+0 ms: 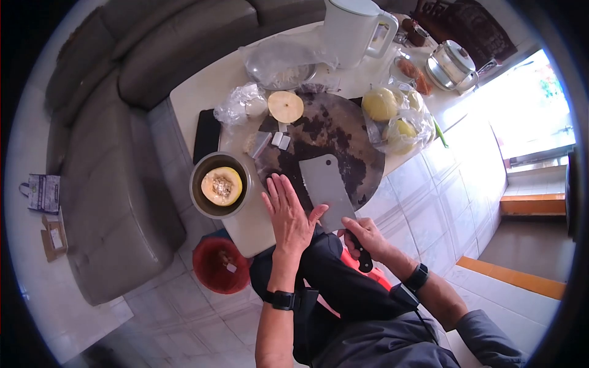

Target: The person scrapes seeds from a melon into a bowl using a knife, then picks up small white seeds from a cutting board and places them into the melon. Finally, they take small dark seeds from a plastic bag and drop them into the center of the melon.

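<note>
Dark clothing (380, 340) nearest the camera, bottom centre of the frame; both forearms rise from there. We place the cleaver (328, 190) just right of centre, its blade overlapping the lower part of the round chopping board (362, 147) in our view. Long axis: slanting from lower right to upper left, handle (365, 262) at the lower end, squared blade end with a round hole pointing up the frame. One broad face is turned towards us.

Right hand (368, 238): fingers curled around the handle, firmly closed on it. Left hand (288, 214): back towards us, four fingers straight and nearly together, thumb spread aside, nothing grasped. Thumb tip overlaps the blade's lower left; we cannot tell whether it touches.

Left of this hand, a bowl (195, 190) contains a cut fruit (221, 186), seedy side up. A pale cut round (286, 107) sits at the board's upper left edge.

Poorly seen: the right palm is hidden, and much of the handle lies behind the fingers. Plastic wrinkles blur the yellow fruit (380, 103) at upper right. The white jug (351, 37) is cut off by the top of the frame.
</note>
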`<state>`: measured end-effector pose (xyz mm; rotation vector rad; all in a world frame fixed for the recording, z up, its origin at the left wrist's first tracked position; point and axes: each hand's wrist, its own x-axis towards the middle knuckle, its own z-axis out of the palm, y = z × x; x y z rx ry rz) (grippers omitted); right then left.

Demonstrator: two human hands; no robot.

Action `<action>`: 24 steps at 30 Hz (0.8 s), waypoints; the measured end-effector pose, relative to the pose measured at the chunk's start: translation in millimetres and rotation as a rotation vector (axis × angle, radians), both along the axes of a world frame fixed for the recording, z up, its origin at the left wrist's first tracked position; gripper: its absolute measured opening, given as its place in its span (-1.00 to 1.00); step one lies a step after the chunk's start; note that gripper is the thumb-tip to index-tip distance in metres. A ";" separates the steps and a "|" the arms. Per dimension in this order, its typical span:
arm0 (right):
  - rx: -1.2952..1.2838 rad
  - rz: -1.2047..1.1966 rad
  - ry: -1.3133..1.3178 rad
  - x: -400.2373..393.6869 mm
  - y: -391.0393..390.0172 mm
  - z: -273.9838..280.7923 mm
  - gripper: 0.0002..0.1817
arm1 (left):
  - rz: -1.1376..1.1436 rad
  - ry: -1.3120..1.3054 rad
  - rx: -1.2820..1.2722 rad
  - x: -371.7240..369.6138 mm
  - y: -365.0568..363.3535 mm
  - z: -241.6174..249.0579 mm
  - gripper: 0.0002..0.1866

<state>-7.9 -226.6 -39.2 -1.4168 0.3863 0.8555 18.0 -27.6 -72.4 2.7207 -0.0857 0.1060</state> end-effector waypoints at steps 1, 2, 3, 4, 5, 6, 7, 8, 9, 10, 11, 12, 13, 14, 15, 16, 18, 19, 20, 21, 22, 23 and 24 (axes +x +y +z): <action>-0.001 0.003 0.028 1.1 5.0 1.0 -0.45 | -0.014 -0.004 -0.027 -0.1 0.1 1.4 0.13; 0.002 -0.001 0.031 1.5 9.4 1.6 -0.45 | -0.027 -0.010 -0.053 0.2 0.4 2.2 0.16; 0.006 0.025 0.038 2.9 13.4 2.0 -0.44 | -0.027 -0.009 -0.049 0.4 1.1 2.0 0.16; 0.012 0.052 0.044 4.4 17.0 1.7 -0.44 | -0.040 0.001 -0.105 0.1 2.7 1.9 0.18; 0.042 0.049 0.045 3.7 20.4 -1.9 -0.44 | -0.053 0.012 -0.160 -0.7 5.2 2.2 0.20; 0.050 0.052 0.046 3.3 24.6 -5.2 -0.44 | -0.050 0.013 -0.152 -1.7 7.1 1.2 0.20; 0.083 0.056 0.052 3.5 29.0 -8.0 -0.45 | -0.057 0.010 -0.210 -2.1 7.9 -0.7 0.21; 0.117 0.058 0.056 4.1 32.6 -9.0 -0.45 | -0.067 0.005 -0.268 -1.7 9.0 -0.7 0.21; 0.126 0.057 0.051 4.9 34.8 -8.3 -0.45 | -0.068 0.001 -0.259 -1.7 10.1 1.5 0.21; 0.161 0.064 0.052 6.7 36.5 -6.9 -0.46 | -0.049 0.020 -0.402 -2.0 11.3 3.9 0.21; 0.195 0.072 0.054 8.0 38.8 -5.2 -0.47 | -0.029 0.040 -0.546 -2.8 13.6 6.3 0.21; 0.204 0.073 0.051 8.1 41.6 -0.6 -0.47 | -0.029 0.037 -0.537 -5.4 16.8 8.6 0.21; 0.219 0.084 0.070 9.3 44.4 6.4 -0.48 | 0.005 0.020 -0.715 -7.9 20.5 11.0 0.20; 0.235 0.097 0.088 10.8 47.8 12.2 -0.49 | 0.039 0.002 -0.892 -10.0 24.8 13.9 0.19; 0.244 0.101 0.083 11.7 52.0 15.9 -0.49 | 0.061 -0.042 -0.999 -12.6 29.3 21.3 0.13; 0.273 0.086 0.110 13.0 56.6 19.1 -0.50 | 0.065 -0.049 -0.990 -14.7 37.0 30.4 0.13; 0.313 0.080 0.136 15.9 67.0 24.3 -0.52 | 0.131 -0.025 -1.069 -18.3 58.6 47.6 0.06; 0.339 0.091 0.159 19.1 72.4 26.4 -0.52 | 0.161 -0.053 -1.040 -19.0 67.0 51.8 -0.01; 0.365 0.103 0.183 22.0 78.0 27.9 -0.53 | 0.168 -0.062 -1.029 -19.7 75.4 56.5 -0.01; 0.374 0.112 0.183 23.7 83.8 28.8 -0.53 | 0.169 -0.041 -0.988 -20.6 83.6 61.0 -0.05; 0.380 0.123 0.176 25.3 89.1 29.5 -0.54 | 0.169 -0.017 -0.948 -21.2 91.6 63.8 -0.09; 0.386 0.133 0.167 27.5 94.0 30.3 -0.54 | 0.154 -0.053 -0.764 -22.8 101.2 58.1 -0.19; 0.392 0.136 0.166 29.8 98.9 31.7 -0.54 | 0.155 -0.055 -0.757 -23.9 107.1 62.7 -0.19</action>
